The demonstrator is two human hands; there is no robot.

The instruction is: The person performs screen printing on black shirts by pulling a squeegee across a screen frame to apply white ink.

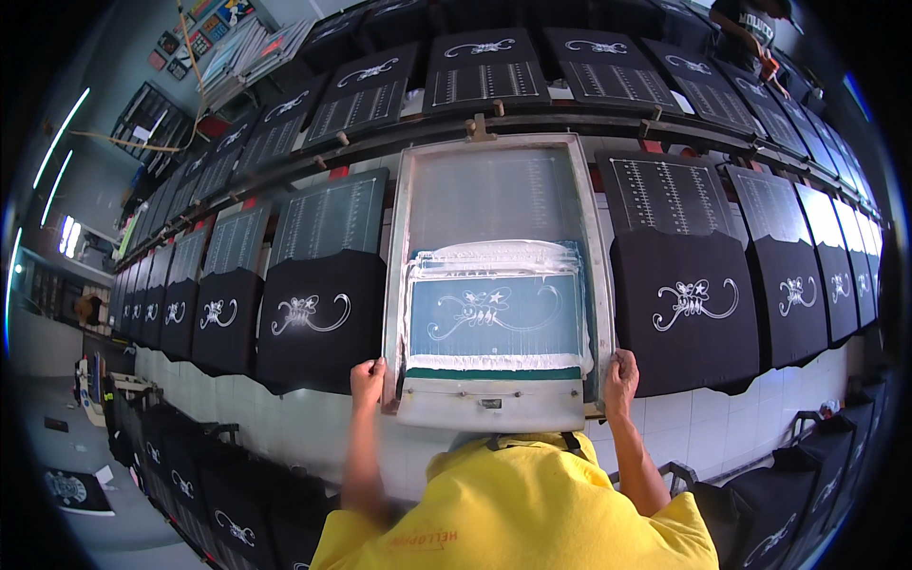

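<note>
A screen-printing frame (587, 256) lies before me, its mesh blue-green in the lower part with a curling design stencilled on it. White ink (494, 362) forms a thick band along the near side of the design. More of it coats the squeegee (494, 256) that rests across the mesh beyond the design. My left hand (368, 382) is closed on the frame's near left side. On the near right side, my right hand (620, 376) grips the frame with fingers curled round it. Whatever lies beneath the frame is hidden.
Black shirts with white prints (689, 304) lie on boards in a row on both sides. Beyond a metal rail (356, 152), another row of printed shirts (482, 52) stands. A person (755, 38) works at the far right. More black shirts (237, 527) are behind me.
</note>
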